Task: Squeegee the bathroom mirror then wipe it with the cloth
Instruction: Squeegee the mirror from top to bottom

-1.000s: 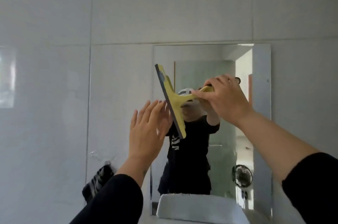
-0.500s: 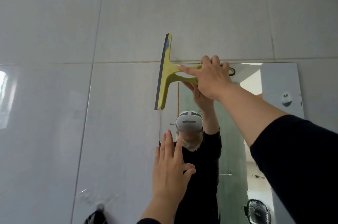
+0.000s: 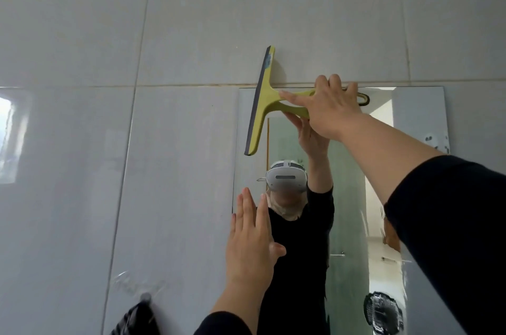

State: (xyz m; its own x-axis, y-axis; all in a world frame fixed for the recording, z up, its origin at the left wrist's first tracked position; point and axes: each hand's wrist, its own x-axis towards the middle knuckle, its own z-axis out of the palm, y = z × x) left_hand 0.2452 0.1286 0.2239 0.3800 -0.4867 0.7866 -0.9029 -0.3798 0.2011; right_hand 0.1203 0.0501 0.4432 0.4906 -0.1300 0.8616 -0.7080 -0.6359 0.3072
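A rectangular mirror [image 3: 419, 121] hangs on the tiled wall. My right hand [image 3: 328, 107] grips the handle of a yellow-green squeegee [image 3: 261, 104] at the mirror's top left corner. Its dark blade stands nearly upright, the upper end over the tile above the mirror. My left hand [image 3: 252, 247] is flat and empty, fingers up, at the mirror's left edge lower down. A dark striped cloth [image 3: 137, 318] hangs from a wall hook at the bottom left.
Glossy grey wall tiles [image 3: 82, 170] surround the mirror. The mirror reflects a person in black with a white headset, a frosted glass door and a small fan [image 3: 383, 312] at the bottom right.
My right hand has lifted the squeegee from mid-mirror up to the top left corner and turned the blade upright. My view has tilted upward. My left hand stays flat by the mirror's edge.
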